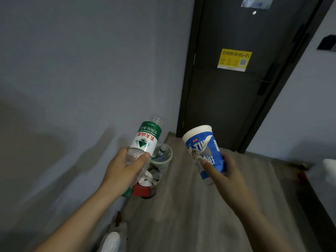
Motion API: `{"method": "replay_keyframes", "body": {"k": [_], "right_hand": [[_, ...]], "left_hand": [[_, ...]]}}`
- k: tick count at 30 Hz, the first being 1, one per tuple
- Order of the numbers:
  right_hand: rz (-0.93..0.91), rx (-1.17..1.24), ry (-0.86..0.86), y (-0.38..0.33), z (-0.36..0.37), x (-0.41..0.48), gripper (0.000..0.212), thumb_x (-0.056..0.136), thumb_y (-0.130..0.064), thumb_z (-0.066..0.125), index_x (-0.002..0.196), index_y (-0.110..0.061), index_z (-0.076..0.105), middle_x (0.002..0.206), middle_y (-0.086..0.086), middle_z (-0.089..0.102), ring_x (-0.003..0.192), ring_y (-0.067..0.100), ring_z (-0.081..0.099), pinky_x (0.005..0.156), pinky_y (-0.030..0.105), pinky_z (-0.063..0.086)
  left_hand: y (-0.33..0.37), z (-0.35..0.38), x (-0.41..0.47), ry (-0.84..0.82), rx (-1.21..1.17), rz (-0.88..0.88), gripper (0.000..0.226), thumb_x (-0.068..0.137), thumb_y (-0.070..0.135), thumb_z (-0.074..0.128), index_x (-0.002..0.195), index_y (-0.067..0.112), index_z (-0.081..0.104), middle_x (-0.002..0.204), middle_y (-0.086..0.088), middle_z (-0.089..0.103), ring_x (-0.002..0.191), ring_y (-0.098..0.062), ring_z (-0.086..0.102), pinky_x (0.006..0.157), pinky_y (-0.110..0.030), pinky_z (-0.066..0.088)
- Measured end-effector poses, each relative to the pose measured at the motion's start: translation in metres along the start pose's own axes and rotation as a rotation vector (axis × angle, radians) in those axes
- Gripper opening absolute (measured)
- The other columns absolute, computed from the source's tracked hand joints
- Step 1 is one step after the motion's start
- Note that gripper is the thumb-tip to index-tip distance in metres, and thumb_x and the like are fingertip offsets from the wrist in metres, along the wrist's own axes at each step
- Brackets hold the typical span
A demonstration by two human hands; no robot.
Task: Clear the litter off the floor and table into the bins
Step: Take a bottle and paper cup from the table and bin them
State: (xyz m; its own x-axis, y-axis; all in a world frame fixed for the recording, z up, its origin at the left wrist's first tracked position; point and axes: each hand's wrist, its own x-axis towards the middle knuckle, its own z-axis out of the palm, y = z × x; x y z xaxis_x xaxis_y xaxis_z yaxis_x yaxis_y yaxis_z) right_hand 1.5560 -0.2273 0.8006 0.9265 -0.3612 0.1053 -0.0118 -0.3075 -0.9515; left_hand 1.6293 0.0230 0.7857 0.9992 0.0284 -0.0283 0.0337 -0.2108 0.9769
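My left hand [125, 171] grips a clear plastic water bottle [146, 139] with a green and white label, held upside down and tilted to the right. My right hand [224, 171] holds a blue and white paper cup [204, 151], tilted left with its open rim up. Both are held in the air above the floor. Below the bottle, against the wall, stands a pale mesh bin [163, 160] with bottles inside. In front of it sits a second bin [143, 190] with a red side, holding crumpled white litter.
A dark door [236, 97] with a yellow sticker closes off the far end. The grey wall [72, 88] runs along the left. Wood-look floor [181, 206] lies below. A white object [111, 240] sits low by the wall, and something white [330, 168] shows at the right edge.
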Motion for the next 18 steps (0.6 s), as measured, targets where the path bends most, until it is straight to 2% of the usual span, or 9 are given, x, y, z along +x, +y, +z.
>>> {"method": "replay_keyframes", "body": {"k": [4,6,8,11,13,16,18], "right_hand": [[0.032,-0.024,-0.060,0.018,0.018,0.068,0.054,0.064,-0.062,0.063,0.110,-0.035,0.053,0.095,-0.013,0.067,0.079,-0.002,0.066,0.058,0.018,0.052],[0.044,-0.043,-0.086,0.029,0.031,0.103,0.060,0.066,-0.062,0.062,0.115,-0.031,0.052,0.097,-0.011,0.066,0.078,-0.004,0.065,0.057,0.018,0.052],[0.056,-0.069,-0.103,0.039,0.046,0.138,0.058,0.064,-0.064,0.060,0.112,-0.034,0.051,0.095,-0.012,0.065,0.078,-0.006,0.065,0.054,0.016,0.051],[0.104,-0.075,-0.124,0.047,0.071,0.189,0.039,0.066,-0.061,0.061,0.098,-0.042,0.048,0.091,-0.015,0.062,0.075,-0.007,0.064,0.050,0.012,0.049],[0.139,-0.080,-0.147,0.052,0.086,0.221,0.030,0.074,-0.052,0.065,0.097,-0.041,0.048,0.092,-0.014,0.063,0.074,-0.001,0.066,0.052,0.015,0.050],[0.173,-0.073,-0.156,0.063,0.109,0.265,0.036,0.079,-0.043,0.069,0.109,-0.031,0.052,0.094,-0.008,0.066,0.074,0.002,0.068,0.053,0.017,0.052],[0.187,-0.079,-0.177,0.074,0.123,0.288,0.035,0.078,-0.045,0.068,0.106,-0.033,0.052,0.092,-0.009,0.065,0.073,-0.001,0.067,0.051,0.015,0.051]], "left_hand": [[-0.009,0.012,0.062,0.042,0.021,-0.024,0.034,0.077,0.046,0.071,0.104,0.031,0.056,0.093,0.006,0.067,0.078,-0.017,0.069,0.052,-0.027,0.051],[-0.016,0.018,0.097,0.052,0.031,-0.034,0.031,0.078,0.044,0.070,0.103,0.032,0.056,0.094,0.007,0.067,0.077,-0.014,0.069,0.050,-0.021,0.049],[-0.026,0.024,0.134,0.055,0.052,-0.047,0.033,0.080,0.042,0.068,0.107,0.027,0.056,0.095,0.007,0.067,0.078,-0.013,0.069,0.049,-0.018,0.048],[-0.036,0.030,0.188,0.049,0.046,-0.085,0.032,0.082,0.041,0.067,0.107,0.028,0.054,0.095,0.009,0.066,0.078,-0.011,0.068,0.053,-0.021,0.048],[-0.039,0.032,0.221,0.047,0.040,-0.129,0.032,0.080,0.044,0.067,0.105,0.030,0.053,0.096,0.010,0.065,0.080,-0.012,0.068,0.057,-0.026,0.052],[-0.043,0.034,0.268,0.056,0.014,-0.168,0.045,0.075,0.049,0.073,0.109,0.025,0.055,0.097,0.006,0.066,0.082,-0.018,0.069,0.058,-0.031,0.053],[-0.049,0.037,0.294,0.064,0.032,-0.201,0.047,0.074,0.047,0.074,0.109,0.023,0.055,0.097,0.004,0.066,0.080,-0.020,0.069,0.055,-0.029,0.051]]}}
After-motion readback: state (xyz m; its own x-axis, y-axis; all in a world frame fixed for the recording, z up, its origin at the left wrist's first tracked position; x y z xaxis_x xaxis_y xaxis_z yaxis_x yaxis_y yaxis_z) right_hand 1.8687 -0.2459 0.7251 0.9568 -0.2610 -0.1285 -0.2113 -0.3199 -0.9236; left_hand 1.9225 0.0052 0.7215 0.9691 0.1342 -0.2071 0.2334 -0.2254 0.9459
